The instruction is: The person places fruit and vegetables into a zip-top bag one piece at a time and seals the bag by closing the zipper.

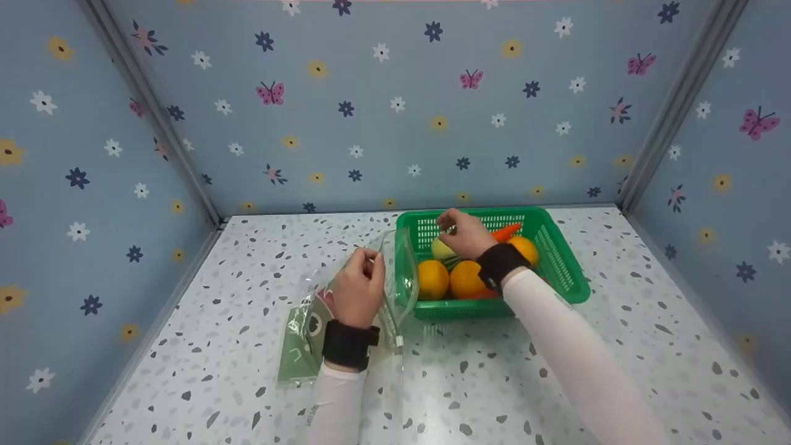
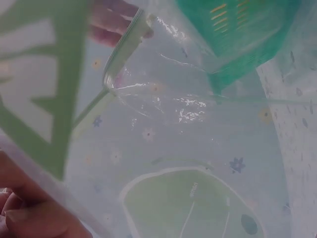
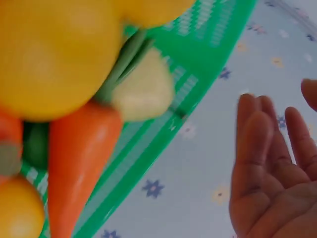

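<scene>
My left hand (image 1: 358, 287) grips the edge of a clear plastic zip bag (image 1: 405, 272), whose mouth gapes toward the basket. Green cartoon printing marks the bag; in the left wrist view its plastic (image 2: 193, 203) fills much of the picture, with curled fingers (image 2: 44, 218) at lower left. Over a green basket (image 1: 568, 272), my right hand (image 1: 466, 235) hovers with loosely bent fingers and nothing in them. In the right wrist view this hand (image 3: 277, 173) is apart from the basket's contents: a carrot (image 3: 84, 158), a pale yellow-green fruit (image 3: 146, 91) and several oranges (image 3: 54, 54).
The speckled white table (image 1: 216, 371) carries the bag on the left and the basket right of centre. Behind it rises a blue flowered wall panel (image 1: 395, 136), with side panels at left and right.
</scene>
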Demonstrator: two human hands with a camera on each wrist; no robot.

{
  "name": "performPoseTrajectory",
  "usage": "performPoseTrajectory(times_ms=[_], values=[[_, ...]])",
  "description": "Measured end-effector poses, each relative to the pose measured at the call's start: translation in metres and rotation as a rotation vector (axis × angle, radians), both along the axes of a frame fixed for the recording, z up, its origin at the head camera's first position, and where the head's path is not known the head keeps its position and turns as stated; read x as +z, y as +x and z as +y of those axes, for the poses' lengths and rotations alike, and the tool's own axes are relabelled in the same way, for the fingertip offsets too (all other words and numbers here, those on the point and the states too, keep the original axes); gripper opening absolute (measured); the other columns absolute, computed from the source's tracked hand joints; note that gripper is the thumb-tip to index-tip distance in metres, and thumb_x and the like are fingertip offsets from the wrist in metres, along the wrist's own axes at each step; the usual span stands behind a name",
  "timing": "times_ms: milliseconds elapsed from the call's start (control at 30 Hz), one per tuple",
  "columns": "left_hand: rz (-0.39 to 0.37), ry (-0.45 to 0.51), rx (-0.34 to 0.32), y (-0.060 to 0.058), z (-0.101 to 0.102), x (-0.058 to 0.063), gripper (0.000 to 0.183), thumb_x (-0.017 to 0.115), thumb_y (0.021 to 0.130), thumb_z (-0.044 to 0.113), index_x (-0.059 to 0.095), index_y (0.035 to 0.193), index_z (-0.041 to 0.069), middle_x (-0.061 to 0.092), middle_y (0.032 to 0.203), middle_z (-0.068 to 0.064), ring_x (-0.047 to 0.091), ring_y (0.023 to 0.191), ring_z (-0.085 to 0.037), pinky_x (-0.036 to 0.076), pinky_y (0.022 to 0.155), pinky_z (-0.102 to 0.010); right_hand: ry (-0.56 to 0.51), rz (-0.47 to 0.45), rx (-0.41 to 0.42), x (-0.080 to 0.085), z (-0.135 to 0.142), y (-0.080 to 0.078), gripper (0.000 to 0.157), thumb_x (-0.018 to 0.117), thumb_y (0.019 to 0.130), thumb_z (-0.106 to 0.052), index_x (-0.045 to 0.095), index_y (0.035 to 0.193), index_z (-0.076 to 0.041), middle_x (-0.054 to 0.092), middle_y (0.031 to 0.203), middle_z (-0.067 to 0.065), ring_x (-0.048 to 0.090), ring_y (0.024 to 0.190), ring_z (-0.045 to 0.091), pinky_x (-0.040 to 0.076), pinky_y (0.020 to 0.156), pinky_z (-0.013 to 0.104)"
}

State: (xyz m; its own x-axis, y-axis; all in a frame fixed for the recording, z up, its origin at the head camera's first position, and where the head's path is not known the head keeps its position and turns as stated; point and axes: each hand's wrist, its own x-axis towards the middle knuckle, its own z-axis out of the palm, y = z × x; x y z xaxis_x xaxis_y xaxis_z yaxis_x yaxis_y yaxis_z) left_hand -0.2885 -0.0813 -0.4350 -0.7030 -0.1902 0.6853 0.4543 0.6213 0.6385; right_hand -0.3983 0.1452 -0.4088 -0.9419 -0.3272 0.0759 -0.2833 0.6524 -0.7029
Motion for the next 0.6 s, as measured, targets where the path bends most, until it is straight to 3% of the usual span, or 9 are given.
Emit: performPoseTrajectory(times_ms=[200,400,600], values=[[-0.025,-0.001,0.004,0.001,0.001,0.001,0.012,0.065,0.098,0.013,0.066,0.089,0.004,0.054,0.061,-0.004,0.044,0.054,-0.012,0.036,0.053,-0.027,0.171,-0.039,-0.050,-0.010,0.027,-0.015,0.049,0.060,0.101,-0.012,0.048,0.148,-0.003,0.048,0.153,0.021,0.044,0.144,0.040,0.039,0.117,0.055],[-0.039,-0.013,0.008,0.001,0.001,0.001,0.012,0.065,0.098,0.013,0.066,0.090,0.004,0.056,0.062,-0.005,0.045,0.054,-0.012,0.036,0.053,-0.026,0.345,-0.080,-0.028,-0.023,0.037,-0.021,0.058,0.060,0.095,-0.001,0.047,0.151,-0.005,0.046,0.156,0.022,0.039,0.146,0.045,0.041,0.115,0.056],[-0.016,-0.017,0.001,0.001,0.000,0.000,0.012,0.065,0.098,0.013,0.066,0.089,0.005,0.054,0.060,-0.004,0.044,0.052,-0.011,0.035,0.053,-0.026,0.448,-0.088,0.002,-0.032,0.042,-0.017,0.055,0.058,0.092,0.009,0.057,0.144,-0.007,0.057,0.146,0.020,0.042,0.139,0.045,0.044,0.111,0.056]])
